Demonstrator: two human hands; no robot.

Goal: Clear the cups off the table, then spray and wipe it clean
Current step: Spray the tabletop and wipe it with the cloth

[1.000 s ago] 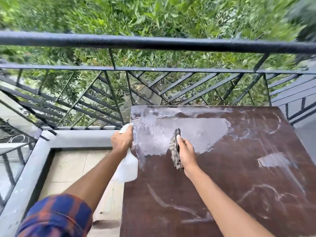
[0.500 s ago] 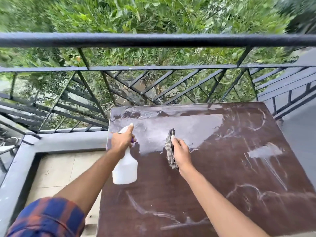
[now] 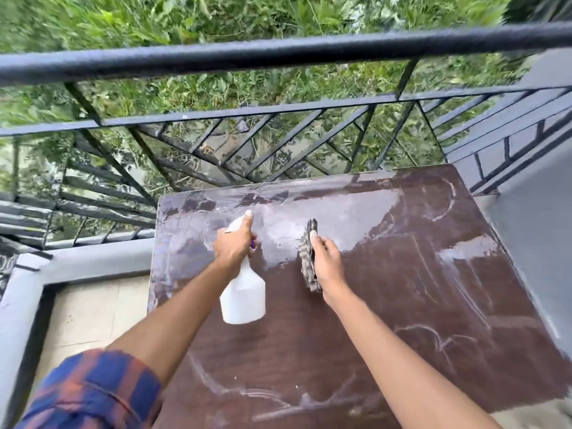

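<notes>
Head view. The left hand point(image 3: 233, 244) was wrapped around the neck of a white spray bottle point(image 3: 243, 297), held above the dark brown counter point(image 3: 402, 305) with its nozzle toward the far edge. The right hand point(image 3: 326, 263) was curled around a bunched patterned cloth point(image 3: 308, 258), held on edge near the counter's middle. The far half of the counter glistened wet; pale streaks marked the near half. A black metal railing point(image 3: 278, 54) stood beyond.
</notes>
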